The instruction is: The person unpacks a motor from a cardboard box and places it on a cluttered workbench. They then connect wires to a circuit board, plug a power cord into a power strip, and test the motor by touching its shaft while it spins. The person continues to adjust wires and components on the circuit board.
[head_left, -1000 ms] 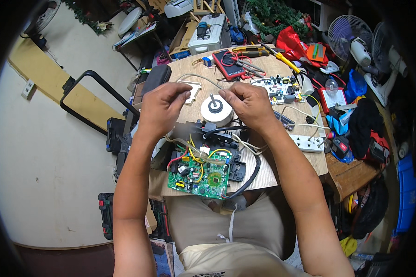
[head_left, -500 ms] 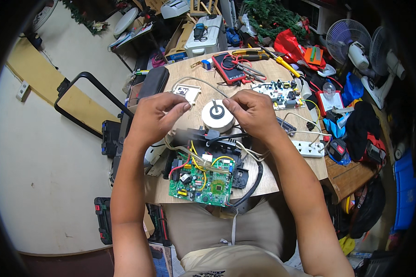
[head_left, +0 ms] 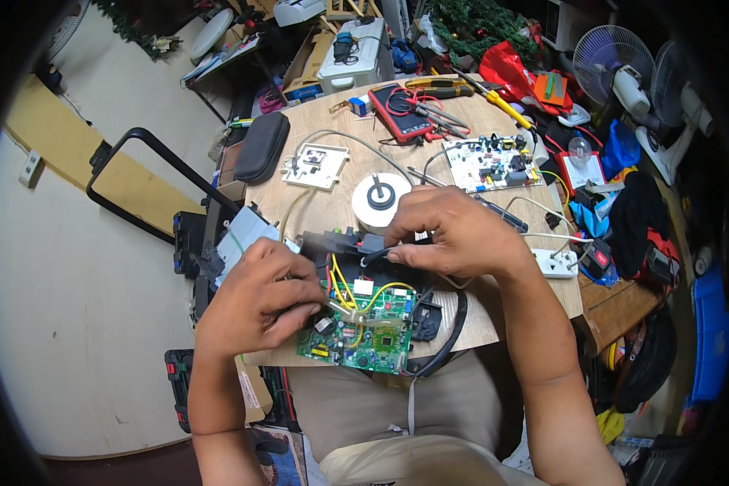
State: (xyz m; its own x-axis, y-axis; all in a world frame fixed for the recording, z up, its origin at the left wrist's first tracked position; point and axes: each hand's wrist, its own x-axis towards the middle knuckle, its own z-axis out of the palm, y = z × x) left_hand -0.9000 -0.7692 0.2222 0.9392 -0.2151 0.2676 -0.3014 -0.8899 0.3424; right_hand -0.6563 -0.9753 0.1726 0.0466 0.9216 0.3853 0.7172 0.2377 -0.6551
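My left hand [head_left: 269, 293] is closed at the left edge of the green circuit board [head_left: 373, 344], thumb and fingers pinching a pale sleeved cable [head_left: 385, 322] that runs across the board. Over the black plastic housing [head_left: 344, 241], my right hand [head_left: 458, 231] pinches a black cable [head_left: 376, 257]. Yellow and red wires rise from the board toward that housing. Just beyond stands a round white motor [head_left: 381, 202] with its shaft pointing up. Behind it, a grey cable arches over to a white plastic frame [head_left: 316, 167]. My fingertips partly hide what they grip.
Farther back lie a red multimeter [head_left: 401, 113] with its leads and a dark zip case [head_left: 262, 147]. To the right are a second circuit board [head_left: 494, 164], a screwdriver [head_left: 502, 212] and a white power strip [head_left: 556, 263]. A thick black cable [head_left: 454, 328] loops near the table's front edge.
Both hands have come down from beside the motor, the left to the pale cable at the board, the right to the black cable. The white frame, partly covered before, now shows fully.
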